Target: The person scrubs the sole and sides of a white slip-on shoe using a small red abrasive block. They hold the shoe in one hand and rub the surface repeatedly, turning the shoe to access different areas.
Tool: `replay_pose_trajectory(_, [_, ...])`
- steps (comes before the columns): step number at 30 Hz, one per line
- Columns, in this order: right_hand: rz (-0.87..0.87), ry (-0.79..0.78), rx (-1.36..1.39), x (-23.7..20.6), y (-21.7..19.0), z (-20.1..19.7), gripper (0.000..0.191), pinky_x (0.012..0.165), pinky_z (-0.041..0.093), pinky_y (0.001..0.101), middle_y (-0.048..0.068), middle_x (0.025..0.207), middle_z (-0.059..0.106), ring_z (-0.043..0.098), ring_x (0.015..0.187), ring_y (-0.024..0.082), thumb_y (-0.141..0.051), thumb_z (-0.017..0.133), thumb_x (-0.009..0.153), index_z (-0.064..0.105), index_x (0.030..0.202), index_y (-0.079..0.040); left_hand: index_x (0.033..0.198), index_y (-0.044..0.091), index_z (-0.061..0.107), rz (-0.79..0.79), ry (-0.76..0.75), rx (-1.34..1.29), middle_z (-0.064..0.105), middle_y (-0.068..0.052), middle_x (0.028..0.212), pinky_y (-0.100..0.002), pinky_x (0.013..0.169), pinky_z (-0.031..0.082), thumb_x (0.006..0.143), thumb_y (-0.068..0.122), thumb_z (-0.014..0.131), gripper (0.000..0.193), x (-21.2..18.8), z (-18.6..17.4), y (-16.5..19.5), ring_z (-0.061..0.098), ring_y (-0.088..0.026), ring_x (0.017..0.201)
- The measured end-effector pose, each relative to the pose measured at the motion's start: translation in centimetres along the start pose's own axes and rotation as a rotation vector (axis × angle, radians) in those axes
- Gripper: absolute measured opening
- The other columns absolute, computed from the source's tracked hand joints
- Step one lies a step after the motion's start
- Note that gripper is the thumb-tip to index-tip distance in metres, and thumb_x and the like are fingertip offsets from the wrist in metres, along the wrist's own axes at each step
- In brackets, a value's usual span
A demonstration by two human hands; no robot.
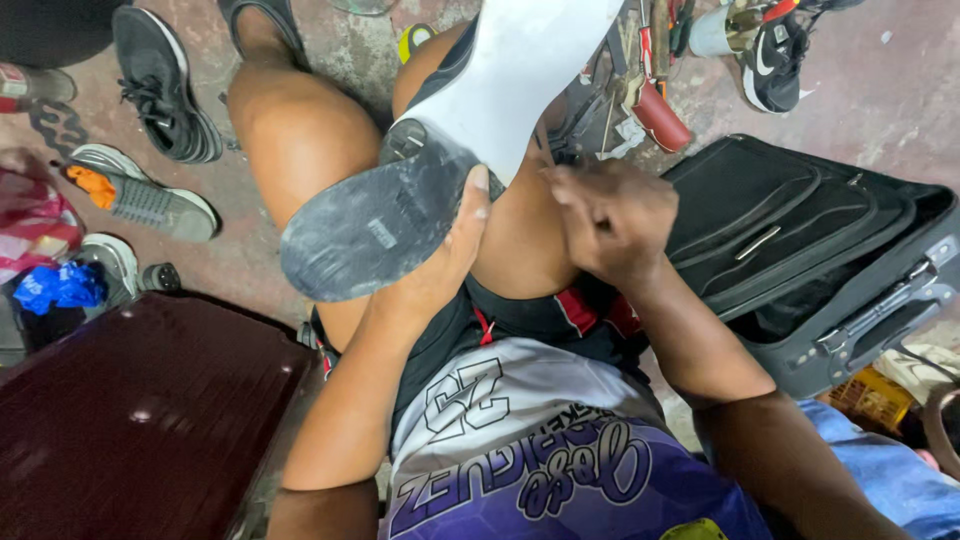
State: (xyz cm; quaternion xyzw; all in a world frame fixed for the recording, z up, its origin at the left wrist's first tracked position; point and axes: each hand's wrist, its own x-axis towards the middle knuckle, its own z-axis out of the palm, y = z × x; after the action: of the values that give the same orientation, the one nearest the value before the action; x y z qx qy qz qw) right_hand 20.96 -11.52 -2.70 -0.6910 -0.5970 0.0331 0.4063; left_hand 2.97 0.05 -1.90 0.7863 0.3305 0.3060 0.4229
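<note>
While the person is sitting on the stained concrete floor (880,90), an upturned shoe with a white midsole and a worn dark grey rubber heel sole (400,205) is resting across the bare knees, sole facing up. The left hand (440,270) is grasping the shoe from below at the heel end, thumb pressing on the edge of the dark sole where it is meeting the white part. The right hand (612,222) is clenched with fingers curled, pinching at the seam just right of the sole's edge; whether it is holding a tool cannot be told. An open black fabric suitcase (810,250) is lying near on the right, just beside the right forearm. A dark maroon hard case (140,420) is sitting near on the left. On the far left, a black sneaker (165,85) and a grey sneaker with an orange lining (140,195) are lying apart on the floor. A black and white sneaker (775,55) is lying far right, with a clutter of tools (640,70) just left of it.
</note>
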Motion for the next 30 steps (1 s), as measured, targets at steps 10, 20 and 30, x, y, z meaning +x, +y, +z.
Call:
replay_pose_trajectory(10, [-0.016,-0.057,0.155,2.0,-1.0,1.4,0.023,0.067,0.054,0.0317,0.010,0.100,0.073,0.068,0.073,0.022,0.006,0.076,0.096,0.070,0.117,-0.002,0.106,0.001,0.072,0.074,0.015,-0.002,0.074,-0.012,0.095,-0.039,0.075,0.055,0.106,0.014,0.069,0.014,0.4,1.0,-0.3,0.073,-0.027,0.085])
replay_pose_trajectory(20, [0.006,-0.060,0.137,1.7,-1.0,2.3,0.027,0.067,0.052,0.0345,0.011,0.091,0.070,0.066,0.073,0.025,0.007,0.076,0.092,0.072,0.116,-0.004,0.104,0.003,0.074,0.053,-0.011,0.049,0.075,-0.010,0.094,-0.039,0.073,0.055,0.105,0.015,0.070,0.013,0.0,0.9,-0.8,0.073,-0.025,0.082])
replay_pose_trajectory(30, [0.041,-0.071,0.153,0.9,-0.4,2.8,0.024,0.069,0.054,0.0368,0.011,0.088,0.071,0.069,0.076,0.025,0.008,0.076,0.092,0.076,0.114,-0.002,0.106,0.002,0.075,0.093,0.006,0.078,0.075,-0.011,0.095,-0.040,0.074,0.054,0.105,0.015,0.070,0.014,0.1,0.7,-0.2,0.072,-0.027,0.083])
